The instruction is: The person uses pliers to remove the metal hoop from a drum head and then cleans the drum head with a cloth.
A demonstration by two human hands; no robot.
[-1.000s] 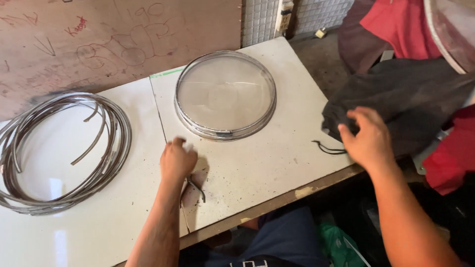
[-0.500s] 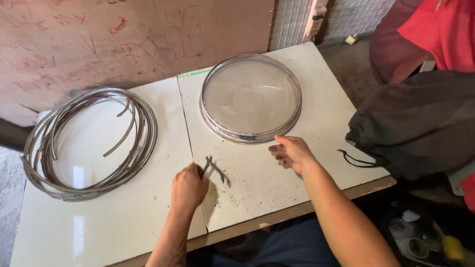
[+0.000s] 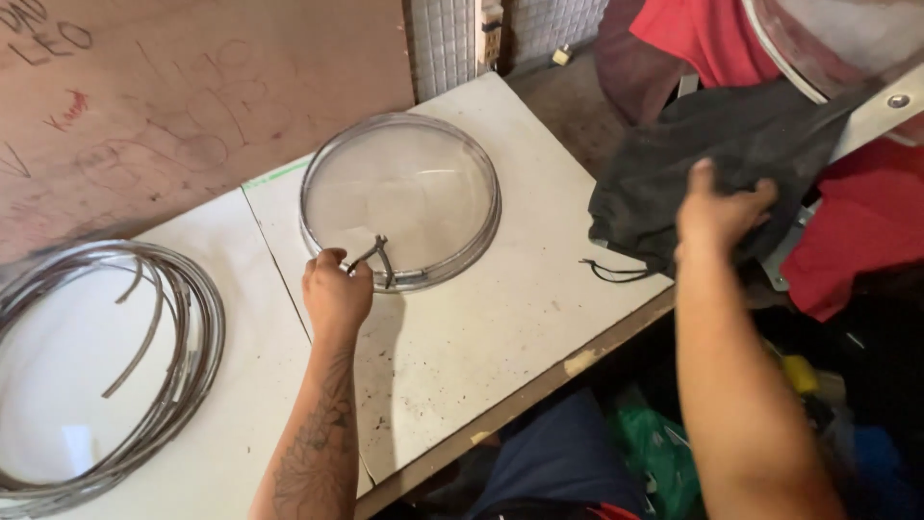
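My left hand [image 3: 335,292] is shut on a pair of small metal pliers [image 3: 377,258], whose jaws touch the near rim of a round metal-framed sieve [image 3: 399,197] lying flat on the white table [image 3: 500,318]. My right hand [image 3: 717,214] is raised off the table's right side, fingers curled against a dark grey cloth bag [image 3: 712,164]; whether it grips the fabric is unclear. A thin black cord [image 3: 611,274] trails from the bag onto the table's edge.
A coil of grey metal strip [image 3: 115,356] lies on the left part of the table. A scribbled wooden board [image 3: 192,96] stands behind. Red cloth [image 3: 857,241] and a metal-rimmed object [image 3: 828,58] sit at the right. Green and yellow items lie under the table.
My left hand has carried the pliers from the table's middle up to the sieve's near rim. My right hand has left the table and moved right, up to the dark bag.
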